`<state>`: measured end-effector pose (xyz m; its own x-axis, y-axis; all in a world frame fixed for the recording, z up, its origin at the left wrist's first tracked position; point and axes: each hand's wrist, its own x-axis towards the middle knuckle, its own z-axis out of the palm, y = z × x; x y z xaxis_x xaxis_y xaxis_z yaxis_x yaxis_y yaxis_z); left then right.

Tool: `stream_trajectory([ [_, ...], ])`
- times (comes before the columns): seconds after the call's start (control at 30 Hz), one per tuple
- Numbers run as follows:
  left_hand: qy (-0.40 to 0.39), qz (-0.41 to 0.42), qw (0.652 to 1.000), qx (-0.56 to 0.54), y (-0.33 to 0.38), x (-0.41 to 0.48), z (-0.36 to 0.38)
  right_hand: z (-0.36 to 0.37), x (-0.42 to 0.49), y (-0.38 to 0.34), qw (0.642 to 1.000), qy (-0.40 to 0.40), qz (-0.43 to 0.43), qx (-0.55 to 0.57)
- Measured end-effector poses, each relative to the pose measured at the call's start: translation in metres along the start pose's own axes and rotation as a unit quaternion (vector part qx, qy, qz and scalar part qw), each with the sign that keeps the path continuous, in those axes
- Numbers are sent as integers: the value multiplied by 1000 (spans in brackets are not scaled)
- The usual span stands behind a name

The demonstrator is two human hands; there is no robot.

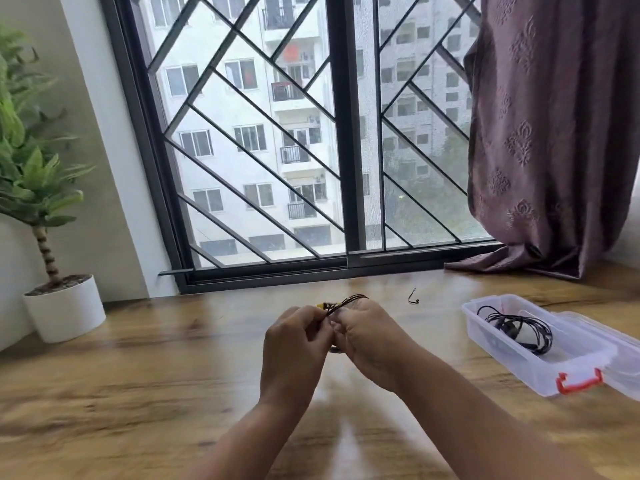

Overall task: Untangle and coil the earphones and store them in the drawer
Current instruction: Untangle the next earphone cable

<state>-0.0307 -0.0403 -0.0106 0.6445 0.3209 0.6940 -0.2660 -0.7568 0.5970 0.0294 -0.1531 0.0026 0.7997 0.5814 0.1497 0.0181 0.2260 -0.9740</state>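
- Head view: a clear box is sitting on the table, holding a black cable; a small dark hook is lying left of the box.
- Further left of the box, the left hand and right hand are meeting, both pinching the bundled earphones.
- Both forearms are reaching forward, converging.

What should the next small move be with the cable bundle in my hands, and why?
Probably wind the loose end around the earphone bundle to lock it. The left hand and right hand both pinch it above the table, with strands sticking out beyond them. The open clear box at right already holds another black earphone set.
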Motion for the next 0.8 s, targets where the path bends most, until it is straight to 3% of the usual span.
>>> stream_trajectory([
  [0.33, 1, -9, 1000, 13, -4, 3, -1, 7, -5, -4, 987, 35, -13, -155],
  [0.47, 5, -35, 999, 0, -8, 6, -2, 11, -11, -11, 996, -26, -18, -80],
  [0.6, 9, -54, 998, 3, -13, 9, -3, 3, -8, -11, 998, -22, -13, -54],
  [0.73, 11, -74, 997, 4, -17, 12, -4, 2, -6, -14, 992, -34, 31, 119],
  [0.8, 18, -90, 996, -2, -20, 13, -5, 0, -7, -17, 996, -35, 22, 81],
])
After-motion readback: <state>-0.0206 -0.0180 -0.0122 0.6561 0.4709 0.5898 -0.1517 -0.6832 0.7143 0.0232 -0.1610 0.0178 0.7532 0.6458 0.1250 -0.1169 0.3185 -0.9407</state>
